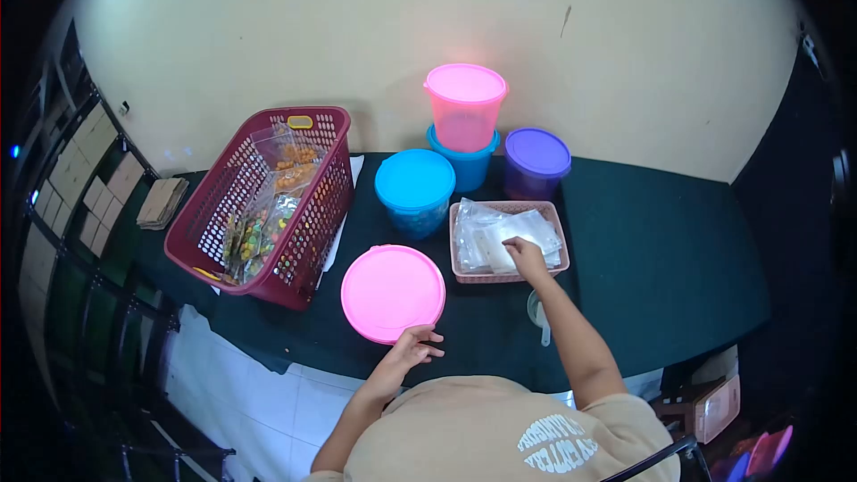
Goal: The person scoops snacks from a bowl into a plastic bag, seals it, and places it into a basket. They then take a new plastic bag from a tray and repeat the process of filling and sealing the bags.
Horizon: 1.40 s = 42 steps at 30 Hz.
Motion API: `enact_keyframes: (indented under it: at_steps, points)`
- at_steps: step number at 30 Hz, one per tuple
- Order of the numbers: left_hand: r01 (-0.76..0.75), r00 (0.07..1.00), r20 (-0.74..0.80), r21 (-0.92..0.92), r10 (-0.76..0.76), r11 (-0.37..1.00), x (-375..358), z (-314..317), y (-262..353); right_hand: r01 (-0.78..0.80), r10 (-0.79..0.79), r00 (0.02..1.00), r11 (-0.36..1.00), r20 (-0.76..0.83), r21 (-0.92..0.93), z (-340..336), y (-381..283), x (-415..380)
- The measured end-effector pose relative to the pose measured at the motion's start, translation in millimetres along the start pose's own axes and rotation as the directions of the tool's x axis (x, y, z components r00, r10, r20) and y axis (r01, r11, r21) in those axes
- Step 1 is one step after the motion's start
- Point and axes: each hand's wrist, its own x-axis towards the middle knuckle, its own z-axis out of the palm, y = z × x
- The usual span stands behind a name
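My left hand (411,354) is at the near edge of a round pink lid (393,293), fingers loosely spread and holding nothing. My right hand (527,259) reaches into a shallow pink basket (509,278) full of clear plastic bags (482,223). Its fingers are pinched at the top bag, though the fingertips are partly hidden. Beside my right forearm is a small cup with a pale handle (545,332), partly covered by the arm.
A maroon laundry basket (335,214) holding bagged colourful snacks stands on the left. Behind are a blue-lidded tub (415,180), a pink tub (466,107) stacked on another blue tub (473,170), and a purple tub (537,156). Folded cardboard (162,203) lies far left.
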Motion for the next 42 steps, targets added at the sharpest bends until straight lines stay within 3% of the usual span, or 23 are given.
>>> enact_keyframes:
  at_steps: [1, 5, 9, 12, 14, 17, 18, 19, 20, 23, 24, 25, 28, 30, 31, 33, 34, 35, 36, 37, 39, 41, 42]
  points:
    - [-0.014, 1.000, 0.000, -0.007, 0.014, 1.000, 4, 3, 1, 0.050, -0.054, 0.998, 0.995, -0.042, -0.091, 1, -4, -6]
    - [0.042, 0.992, 0.113, 0.101, -0.053, 0.994, 25, 11, 12, -0.063, 0.050, 0.998, 0.935, -0.047, -0.350, 20, -20, -19]
    - [-0.033, 0.981, 0.192, 0.156, 0.002, 0.987, 36, 13, 14, -0.107, 0.109, 0.994, 0.880, -0.022, -0.463, 36, -12, -33]
    - [0.002, 0.980, 0.198, 0.159, -0.033, 0.987, 31, 5, 17, -0.128, 0.094, 0.990, 0.916, -0.104, -0.381, 36, -7, -31]
    - [0.049, 0.978, 0.193, 0.162, -0.081, 0.986, 30, -7, 11, -0.181, 0.109, 0.951, 0.955, -0.288, -0.236, 25, -12, -30]
    - [0.101, 0.980, 0.161, 0.102, -0.116, 0.990, 26, -10, 7, 0.101, -0.089, 0.912, 0.995, -0.401, 0.008, 6, -55, -48]
    - [0.099, 0.986, 0.131, 0.031, -0.102, 0.995, 26, -8, 6, 0.100, -0.089, 0.912, 0.995, -0.401, 0.008, -1, -80, -63]
    - [0.099, 0.986, 0.128, 0.029, -0.102, 0.995, 27, -5, 6, 0.169, -0.139, 0.910, 0.985, -0.390, 0.043, -6, -111, -83]
    - [0.026, 0.995, 0.098, -0.109, -0.015, 0.994, 29, -2, 3, 0.234, -0.187, 0.907, 0.969, -0.378, 0.082, -8, -135, -102]
    - [-0.131, 0.990, 0.004, -0.366, 0.142, 0.921, 40, 8, -16, 0.673, -0.673, 0.721, 0.737, -0.166, -0.061, 3, -166, -149]
    - [-0.222, 0.973, -0.052, -0.485, 0.225, 0.846, 43, 12, -17, 0.690, -0.689, 0.724, 0.724, 0.025, 0.007, 7, -177, -164]
    - [-0.217, 0.974, -0.050, -0.480, 0.221, 0.850, 42, 13, -14, 0.703, -0.691, 0.681, 0.709, 0.240, 0.046, 11, -179, -172]
    - [-0.147, 0.978, -0.197, -0.381, 0.075, 0.913, 41, 18, 12, 0.745, -0.732, 0.611, 0.660, 0.302, 0.092, 9, -171, -182]
    - [-0.168, 0.975, -0.199, -0.352, 0.102, 0.921, 36, 16, 22, 0.620, -0.620, 0.784, 0.784, -0.009, 0.018, -1, -163, -181]
    - [-0.192, 0.972, -0.193, -0.323, 0.135, 0.927, 32, 15, 30, 0.539, -0.519, 0.838, 0.836, -0.170, 0.103, -4, -158, -178]
    - [-0.188, 0.974, -0.179, -0.282, 0.141, 0.941, 23, 15, 47, 0.392, -0.270, 0.897, 0.852, -0.351, 0.346, -2, -145, -164]
    - [-0.182, 0.979, -0.140, -0.258, 0.149, 0.949, 19, 14, 50, 0.394, -0.270, 0.895, 0.850, -0.354, 0.349, -2, -141, -159]
    - [-0.173, 0.983, -0.098, -0.232, 0.153, 0.957, 16, 13, 52, 0.192, -0.068, 0.974, 0.754, -0.216, 0.628, -4, -139, -156]
    - [-0.166, 0.984, -0.092, -0.223, 0.149, 0.960, 16, 12, 48, -0.037, 0.094, 0.995, 0.562, -0.019, 0.826, -5, -134, -155]
    - [-0.193, 0.980, -0.092, -0.197, 0.178, 0.961, 16, 9, 41, -0.033, 0.101, 0.995, 0.552, -0.028, 0.833, -5, -123, -155]
    - [-0.212, 0.977, -0.073, -0.162, 0.203, 0.964, 20, 9, 40, -0.330, -0.019, 0.932, 0.373, 0.363, 0.867, -5, -98, -156]
    - [-0.249, 0.939, -0.277, -0.141, 0.203, 0.958, 25, 13, 41, -0.302, 0.020, 0.947, 0.398, 0.321, 0.866, -5, -89, -160]
    - [-0.244, 0.942, -0.268, -0.138, 0.201, 0.960, 26, 13, 42, -0.301, 0.031, 0.951, 0.313, 0.307, 0.901, -8, -87, -159]
